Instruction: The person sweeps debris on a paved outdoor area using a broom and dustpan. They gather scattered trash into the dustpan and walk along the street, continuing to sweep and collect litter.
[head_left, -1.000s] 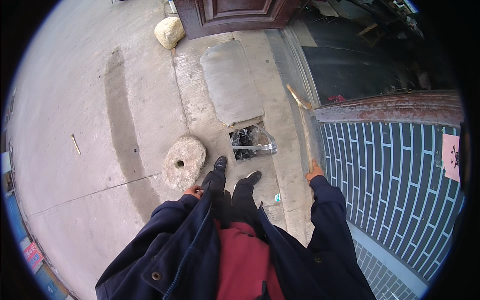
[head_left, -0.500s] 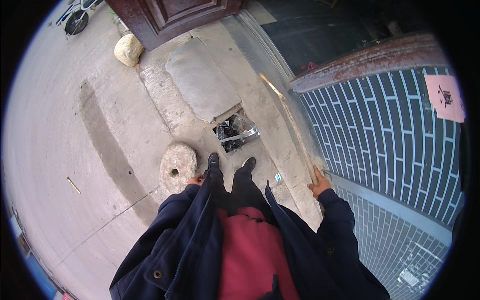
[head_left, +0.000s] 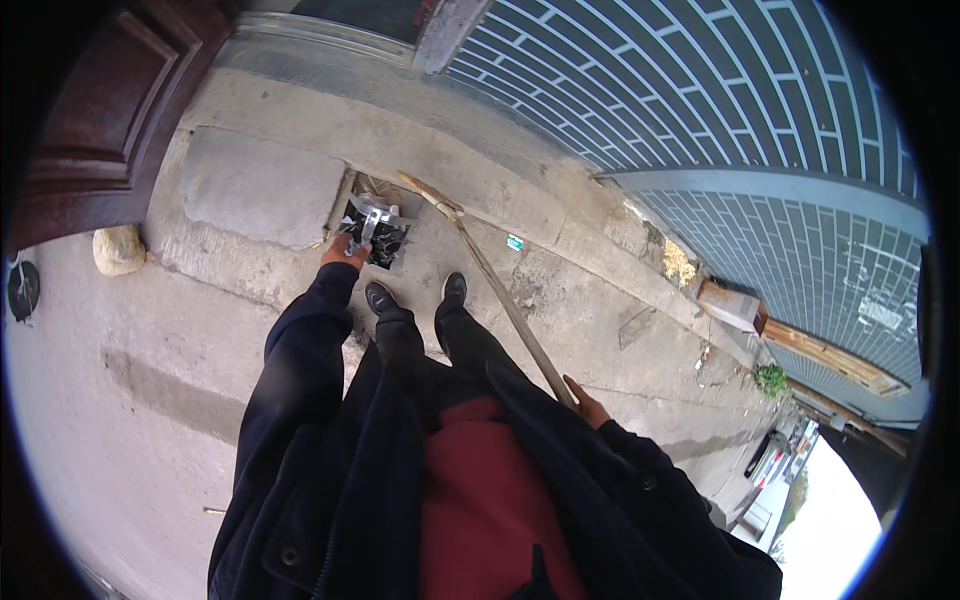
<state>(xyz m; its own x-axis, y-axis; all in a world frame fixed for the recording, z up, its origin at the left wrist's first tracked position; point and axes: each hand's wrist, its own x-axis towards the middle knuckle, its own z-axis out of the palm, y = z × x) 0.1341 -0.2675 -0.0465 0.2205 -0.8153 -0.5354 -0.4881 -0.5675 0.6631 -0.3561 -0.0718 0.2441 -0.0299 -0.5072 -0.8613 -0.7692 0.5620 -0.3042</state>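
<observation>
At the edge of a square hole in the concrete, my left hand reaches down with its fingers closed around the near end of a shiny silvery strip. Dark crumpled plastic and clear sheeting fill the hole under the strip. My right hand grips the lower end of a long wooden stick. The stick slants away from me, and its paler far tip lies just right of the hole.
A grey slab lies left of the hole, with a rounded stone and a brown panelled door beyond. A tiled wall runs along the right. A rusty-edged box and a small plant stand by it.
My view has turned right. The left hand has gone from my side to the hole and closed on the strip. The right hand still holds the stick, its far tip now beside the hole.
</observation>
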